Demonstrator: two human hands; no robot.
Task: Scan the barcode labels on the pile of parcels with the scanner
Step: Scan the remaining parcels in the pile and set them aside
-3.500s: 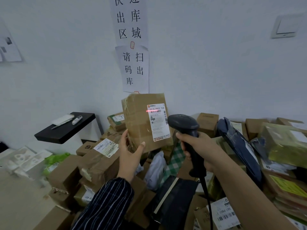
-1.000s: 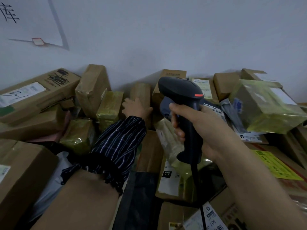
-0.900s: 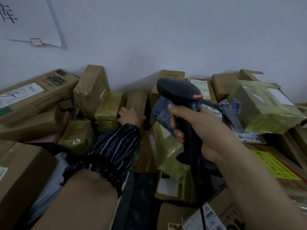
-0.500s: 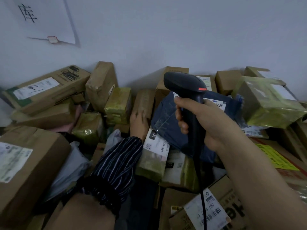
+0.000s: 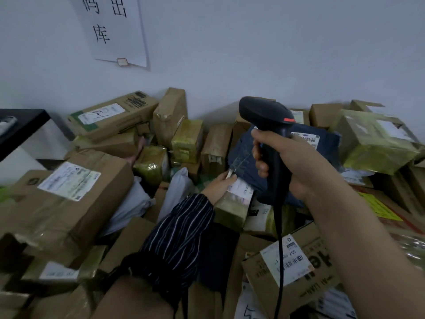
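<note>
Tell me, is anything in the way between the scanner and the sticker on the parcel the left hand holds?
Yes, partly. The dark blue bag lies over the far end of the small parcel that the left hand grips, hiding part of its white label. The scanner, in the right hand, hangs above.

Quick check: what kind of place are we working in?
Likely a courier parcel depot: labelled parcels heaped against the wall, a corded scanner in the right hand, a handwritten notice taped above.

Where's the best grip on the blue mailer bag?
Probably the near-left corner of the blue mailer bag, pinched from the left: it looks limp and flat, that corner lies exposed by the left hand, and that spares its label.
</note>
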